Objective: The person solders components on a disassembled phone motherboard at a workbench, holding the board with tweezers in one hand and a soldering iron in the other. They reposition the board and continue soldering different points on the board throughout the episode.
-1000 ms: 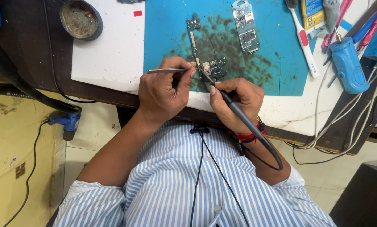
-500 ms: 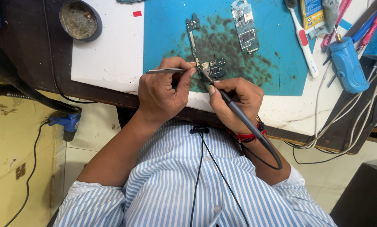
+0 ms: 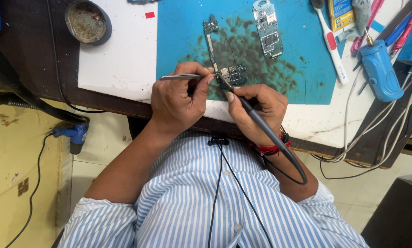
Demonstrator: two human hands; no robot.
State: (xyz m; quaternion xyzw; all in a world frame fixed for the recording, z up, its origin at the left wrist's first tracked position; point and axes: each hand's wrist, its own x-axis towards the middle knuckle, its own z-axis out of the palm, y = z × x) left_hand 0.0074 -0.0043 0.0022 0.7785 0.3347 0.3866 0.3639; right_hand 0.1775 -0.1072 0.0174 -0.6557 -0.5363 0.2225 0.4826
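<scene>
White tabletop (image 3: 118,59) with a dark wooden edge, a stained blue work mat (image 3: 302,78) laid on it; pale tiled floor below.

Left hand (image 3: 178,103): fingers closed together on thin silver metal tweezers (image 3: 180,77), which lie level with their free end pointing away to the hand's left. The pinching tips sit at the fingertips, touching a small dark green circuit board (image 3: 232,77).

Right hand (image 3: 259,108): fingers clamped pen-style around a slim dark grey soldering iron (image 3: 256,119). Its tip meets the same board just ahead of the thumb; its black cord loops back past the wrist, which wears a red thread band (image 3: 269,149).

The circuit board lies on the mat directly ahead of both hands, between their fingertips, with a narrow strip section running further away from them.

Beyond the right hand: a second, larger grey circuit board (image 3: 268,30). Further to that hand's right: a white and red toothbrush (image 3: 327,39), then a blue cylindrical tool (image 3: 380,73) with cables beside it. Well beyond the left hand, to its left: a round dark tin (image 3: 87,22) with dirty contents.

The person wears a blue-and-white striped shirt (image 3: 192,206).
</scene>
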